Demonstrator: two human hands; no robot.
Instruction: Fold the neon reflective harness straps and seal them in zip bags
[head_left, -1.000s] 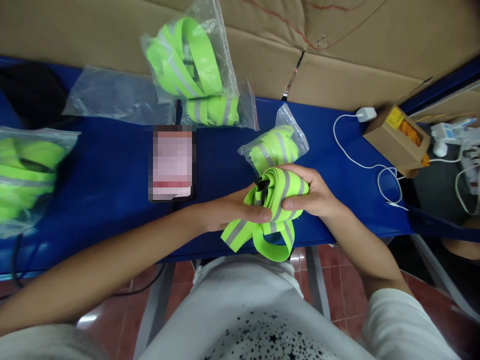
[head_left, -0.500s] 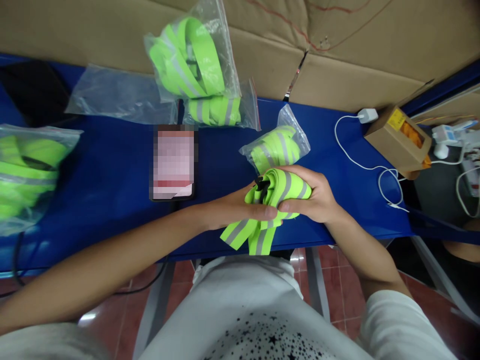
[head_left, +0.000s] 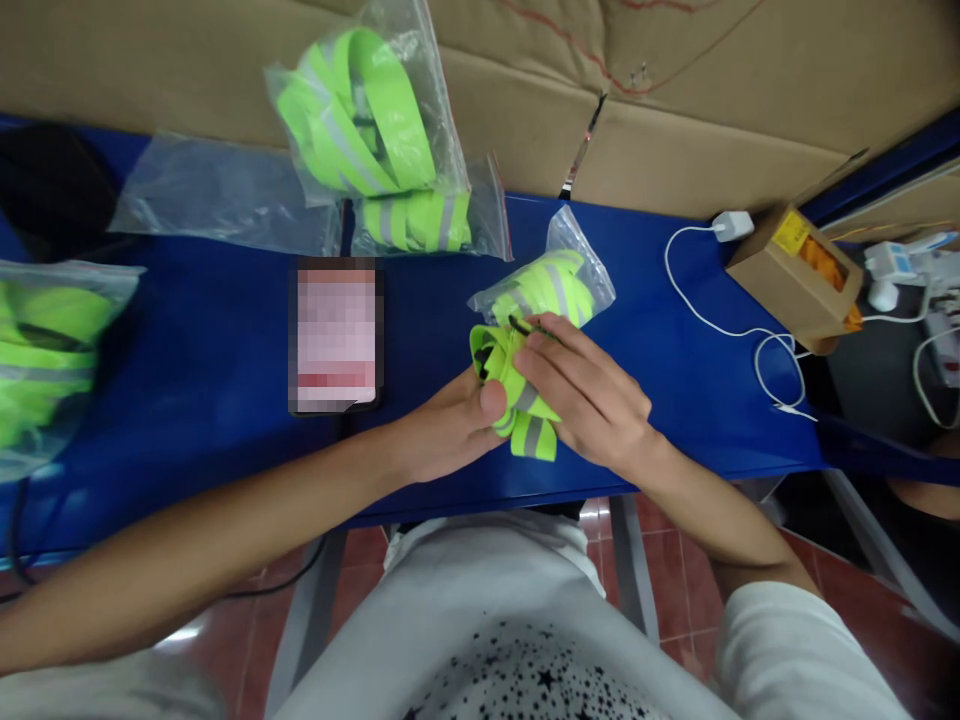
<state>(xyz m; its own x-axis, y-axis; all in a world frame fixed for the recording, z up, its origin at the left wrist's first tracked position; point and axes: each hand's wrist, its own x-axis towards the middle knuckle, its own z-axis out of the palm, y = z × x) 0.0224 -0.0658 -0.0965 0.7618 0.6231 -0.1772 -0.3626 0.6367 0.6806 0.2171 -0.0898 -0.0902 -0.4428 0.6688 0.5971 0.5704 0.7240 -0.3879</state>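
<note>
Between my two hands is a bundled neon-yellow reflective strap point(head_left: 532, 437) with grey stripes, held above the table's front half. My left hand point(head_left: 457, 420) grips its left side, thumb on top and the other fingers hidden beneath. My right hand point(head_left: 592, 395) lies over the top and right side, fingers bent around the folds. A dark piece, perhaps a buckle, shows among the folds; its shape is unclear. One short end hangs toward me. Just behind the bundle lies a small clear zip bag point(head_left: 555, 280) with a similar strap inside.
More bagged straps rest at the back point(head_left: 356, 120) and far left point(head_left: 49, 350) of the blue table point(head_left: 427, 300). A flat clear bag point(head_left: 225, 195) lies behind a phone with a blurred screen point(head_left: 336, 335). A white cable point(head_left: 705, 310) and cardboard box point(head_left: 787, 275) sit right.
My right hand has shifted from the bundle's right edge to over its top. The strap is now more tightly gathered, with less of its ends hanging out. The view has shifted slightly.
</note>
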